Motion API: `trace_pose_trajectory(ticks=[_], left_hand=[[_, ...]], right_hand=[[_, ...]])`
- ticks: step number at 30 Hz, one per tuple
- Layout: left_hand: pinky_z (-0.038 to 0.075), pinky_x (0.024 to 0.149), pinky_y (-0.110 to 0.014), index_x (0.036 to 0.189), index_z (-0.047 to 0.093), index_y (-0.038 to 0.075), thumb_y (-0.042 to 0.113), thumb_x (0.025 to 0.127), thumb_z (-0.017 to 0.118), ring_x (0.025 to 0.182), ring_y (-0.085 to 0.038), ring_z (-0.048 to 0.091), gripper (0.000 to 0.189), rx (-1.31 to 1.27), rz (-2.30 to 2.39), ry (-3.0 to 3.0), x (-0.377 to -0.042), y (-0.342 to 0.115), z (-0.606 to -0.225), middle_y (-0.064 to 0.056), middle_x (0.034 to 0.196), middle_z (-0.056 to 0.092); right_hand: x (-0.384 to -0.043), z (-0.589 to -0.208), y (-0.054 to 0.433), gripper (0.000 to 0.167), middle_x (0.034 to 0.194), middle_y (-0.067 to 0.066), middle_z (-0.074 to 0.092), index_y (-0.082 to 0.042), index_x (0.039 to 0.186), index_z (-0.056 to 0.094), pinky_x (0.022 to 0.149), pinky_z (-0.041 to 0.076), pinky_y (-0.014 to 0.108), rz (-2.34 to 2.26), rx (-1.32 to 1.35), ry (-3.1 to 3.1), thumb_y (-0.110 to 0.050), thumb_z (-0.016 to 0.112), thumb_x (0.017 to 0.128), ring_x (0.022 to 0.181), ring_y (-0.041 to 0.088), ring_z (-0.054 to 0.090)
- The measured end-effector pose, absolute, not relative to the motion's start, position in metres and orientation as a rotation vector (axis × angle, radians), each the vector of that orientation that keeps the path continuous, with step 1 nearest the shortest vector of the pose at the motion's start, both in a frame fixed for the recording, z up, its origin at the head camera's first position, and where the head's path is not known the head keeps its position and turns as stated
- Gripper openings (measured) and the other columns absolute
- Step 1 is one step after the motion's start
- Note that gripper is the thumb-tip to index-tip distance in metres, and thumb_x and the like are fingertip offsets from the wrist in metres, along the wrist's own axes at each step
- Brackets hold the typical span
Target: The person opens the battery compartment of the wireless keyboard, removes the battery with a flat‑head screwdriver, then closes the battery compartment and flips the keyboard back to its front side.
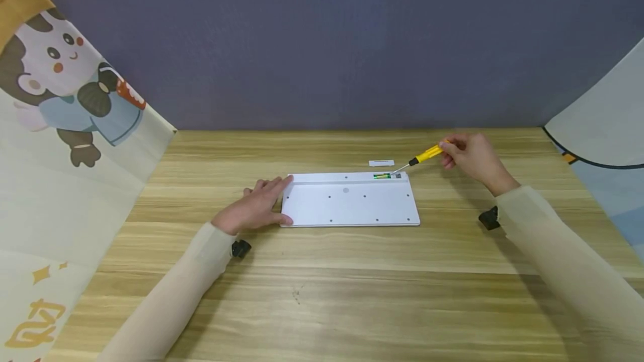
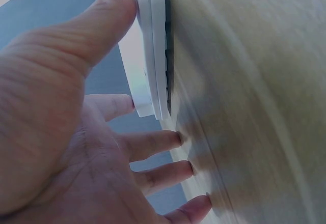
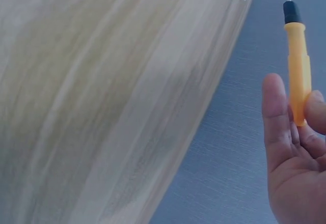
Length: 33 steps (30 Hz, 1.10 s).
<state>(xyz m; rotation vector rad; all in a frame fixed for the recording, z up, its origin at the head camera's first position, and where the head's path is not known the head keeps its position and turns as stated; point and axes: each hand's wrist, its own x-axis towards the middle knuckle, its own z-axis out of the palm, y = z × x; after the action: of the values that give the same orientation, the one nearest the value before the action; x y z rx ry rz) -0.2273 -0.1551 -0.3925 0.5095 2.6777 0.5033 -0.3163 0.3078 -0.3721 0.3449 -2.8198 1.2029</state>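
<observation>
A white keyboard (image 1: 347, 208) lies with its underside up on the table. My left hand (image 1: 255, 205) rests at its left end, thumb on the near corner and index finger by the far corner, fingers fairly straight and spread. In the left wrist view, the other fingertips (image 2: 186, 169) touch the tabletop beside the keyboard edge (image 2: 147, 56). My right hand (image 1: 475, 160) pinches the yellow handle of a screwdriver (image 1: 427, 154) near its end. The screwdriver's tip reaches into the open battery compartment, at the right end of a green battery (image 1: 381, 176).
A small white battery cover (image 1: 381, 163) lies just behind the keyboard. The wooden table (image 1: 352, 295) ends at a dark blue-grey panel (image 1: 347, 49) at the back. A cartoon-printed sheet (image 1: 55, 183) hangs along the left, and a pale sheet with a black cable (image 1: 604, 161) is at the right.
</observation>
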Motion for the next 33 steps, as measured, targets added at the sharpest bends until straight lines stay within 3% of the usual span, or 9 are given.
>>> trace_pose_trajectory(ticks=[19,28,33], left_hand=[[0.009,0.100,-0.070,0.154,0.006,0.022,0.049,0.082,0.067,0.139,-0.039,0.008,0.098,0.513,0.503,2.668,-0.2283,-0.1549,-0.3921,-0.016,0.155,0.011],[0.008,0.100,-0.071,0.154,0.006,0.020,0.048,0.082,0.068,0.139,-0.041,0.008,0.098,0.515,0.510,2.673,-0.2272,-0.1552,-0.3909,-0.017,0.155,0.012],[0.009,0.100,-0.071,0.154,0.007,0.020,0.046,0.082,0.069,0.139,-0.041,0.008,0.098,0.514,0.514,2.677,-0.2273,-0.1556,-0.3908,-0.017,0.155,0.013]], right_hand=[[-0.3171,-0.3756,0.3131,0.038,0.076,0.017,0.064,0.006,0.107,0.063,0.056,0.054,0.039,1.209,0.285,-2.903,-0.028,0.051,0.099,0.062,0.028,0.064],[-0.3171,-0.3795,0.3162,0.060,0.078,0.017,0.064,0.010,0.116,0.058,0.056,0.054,0.037,1.197,0.275,-2.977,-0.045,0.050,0.095,0.062,0.028,0.065],[-0.3165,-0.3800,0.3167,0.060,0.077,0.017,0.064,0.008,0.115,0.059,0.056,0.054,0.037,1.194,0.278,-2.972,-0.047,0.050,0.094,0.063,0.029,0.065]])
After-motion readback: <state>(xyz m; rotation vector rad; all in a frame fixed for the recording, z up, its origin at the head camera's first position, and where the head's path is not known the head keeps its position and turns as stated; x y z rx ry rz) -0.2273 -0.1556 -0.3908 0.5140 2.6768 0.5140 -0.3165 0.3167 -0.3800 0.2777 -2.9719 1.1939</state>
